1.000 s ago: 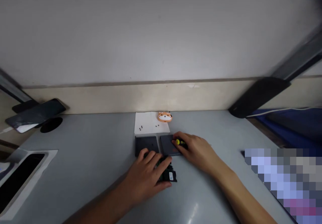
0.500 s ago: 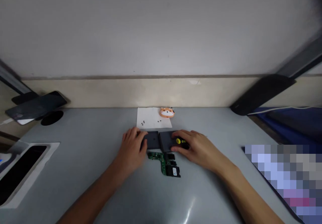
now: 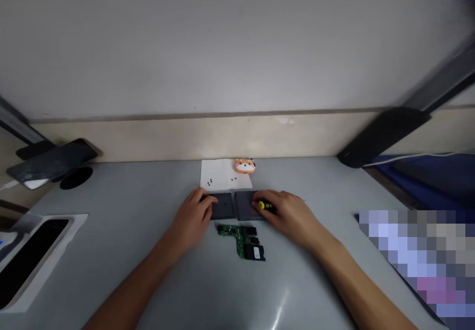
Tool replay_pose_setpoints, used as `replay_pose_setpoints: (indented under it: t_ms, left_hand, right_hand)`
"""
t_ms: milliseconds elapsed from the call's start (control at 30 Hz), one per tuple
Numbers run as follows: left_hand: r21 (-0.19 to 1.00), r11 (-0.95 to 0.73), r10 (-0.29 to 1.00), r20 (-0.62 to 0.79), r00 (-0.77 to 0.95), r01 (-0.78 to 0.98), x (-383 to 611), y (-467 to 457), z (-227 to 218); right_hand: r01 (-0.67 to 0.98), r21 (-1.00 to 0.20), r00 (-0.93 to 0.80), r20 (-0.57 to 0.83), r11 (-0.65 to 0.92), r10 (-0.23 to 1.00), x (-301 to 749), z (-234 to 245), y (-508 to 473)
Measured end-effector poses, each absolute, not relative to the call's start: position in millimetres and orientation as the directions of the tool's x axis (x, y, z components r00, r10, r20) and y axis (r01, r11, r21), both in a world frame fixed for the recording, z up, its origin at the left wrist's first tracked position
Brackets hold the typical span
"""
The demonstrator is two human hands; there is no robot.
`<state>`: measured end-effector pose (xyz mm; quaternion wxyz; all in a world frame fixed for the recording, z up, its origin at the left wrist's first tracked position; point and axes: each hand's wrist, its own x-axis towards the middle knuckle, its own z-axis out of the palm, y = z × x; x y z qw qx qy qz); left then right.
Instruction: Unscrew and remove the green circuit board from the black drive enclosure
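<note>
Two dark flat casing halves lie side by side on the grey table, a left half [image 3: 223,206] and a right half [image 3: 243,205]. My left hand [image 3: 193,216] grips the outer edge of the left half, fingers curled over it. In my right hand [image 3: 287,216] is a screwdriver [image 3: 264,205] with a black and yellow handle, and a thin shaft seems to stick out behind the hand. The same hand rests on the right half and partly hides it. Just below the halves lies a green circuit board [image 3: 239,241] with black parts on it.
Behind the halves, white paper [image 3: 218,169] bears several tiny screws [image 3: 210,182] and an orange animal-faced case [image 3: 245,165]. A phone on a stand [image 3: 55,162] and another phone [image 3: 33,260] are at left. A dark stand base [image 3: 382,137] and a blurred-out screen [image 3: 419,260] are at right.
The right casing half has shifted slightly back and straightened beside the left one, leaving a gap before the circuit board. My right thumb has moved up off its front edge.
</note>
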<state>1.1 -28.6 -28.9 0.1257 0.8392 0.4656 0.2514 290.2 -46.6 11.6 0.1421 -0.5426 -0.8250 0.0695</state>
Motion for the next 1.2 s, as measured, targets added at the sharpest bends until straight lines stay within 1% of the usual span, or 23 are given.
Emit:
replay_pose_setpoints:
  t_ms: [100,267,333,367,433,500,600,733,800,867,967,1000,1033,1100,1200]
  left_hand:
    - [0.410,-0.552,0.832,0.332,0.445,0.726,2.4,-27.8,-28.6]
    - [0.304,-0.556,0.780,0.512,0.359,0.774,15.8,-36.9,-22.5]
    - [0.285,-0.599,0.740,0.554,0.381,0.749,24.4,-46.0,-17.2]
    - [0.283,-0.645,0.717,0.546,0.434,0.710,28.6,-51.0,-14.4]
    - [0.281,-0.756,0.645,0.475,0.598,0.592,35.9,-60.3,-9.6]
    - [0.281,-0.808,0.589,0.403,0.700,0.518,40.9,-67.1,-7.2]
    - [0.270,-0.827,0.562,0.373,0.738,0.493,45.1,-72.1,-8.3]
    - [0.268,-0.839,0.544,0.402,0.737,0.473,45.6,-71.4,-9.7]
    - [0.291,-0.830,0.558,0.438,0.704,0.477,40.9,-66.5,-7.3]
    - [0.324,-0.796,0.603,0.509,0.615,0.511,31.1,-58.0,-3.3]
    - [0.394,-0.696,0.674,0.647,0.357,0.600,10.0,-41.8,1.4]
    - [0.433,-0.647,0.698,0.667,0.261,0.628,3.2,-36.6,1.8]
    - [0.476,-0.591,0.730,0.659,0.182,0.651,-2.8,-32.0,1.3]
    - [0.544,-0.502,0.796,0.594,0.113,0.673,-11.1,-25.0,-1.9]
    - [0.563,-0.442,0.859,0.490,0.148,0.698,-15.5,-19.1,-10.6]
  right_hand:
    - [0.875,-0.280,-0.362,0.163,0.395,0.918,290.1,12.5,-45.9]
    - [0.864,-0.295,-0.364,0.191,0.407,0.912,291.6,13.0,-44.9]
    - [0.861,-0.299,-0.365,0.201,0.411,0.909,292.2,12.4,-44.9]
    - [0.860,-0.301,-0.364,0.204,0.412,0.909,292.3,11.9,-44.9]
    - [0.860,-0.306,-0.358,0.208,0.408,0.910,292.2,11.1,-44.9]
    - [0.861,-0.309,-0.351,0.212,0.403,0.912,292.0,10.5,-45.0]
    - [0.864,-0.315,-0.341,0.211,0.394,0.916,291.9,10.4,-45.0]
    - [0.864,-0.325,-0.335,0.199,0.385,0.921,293.1,11.7,-44.8]
    - [0.863,-0.336,-0.326,0.200,0.377,0.924,294.2,12.7,-44.3]
    - [0.865,-0.352,-0.305,0.197,0.357,0.932,295.2,13.5,-43.7]
    - [0.880,-0.360,-0.261,0.175,0.308,0.949,296.0,14.4,-43.2]
    - [0.888,-0.358,-0.246,0.163,0.290,0.955,296.1,14.5,-43.2]
    - [0.895,-0.352,-0.233,0.154,0.274,0.960,296.3,14.5,-43.2]
    - [0.904,-0.340,-0.220,0.148,0.258,0.964,296.9,14.4,-43.4]
    - [0.907,-0.330,-0.221,0.161,0.263,0.962,299.0,14.1,-43.3]
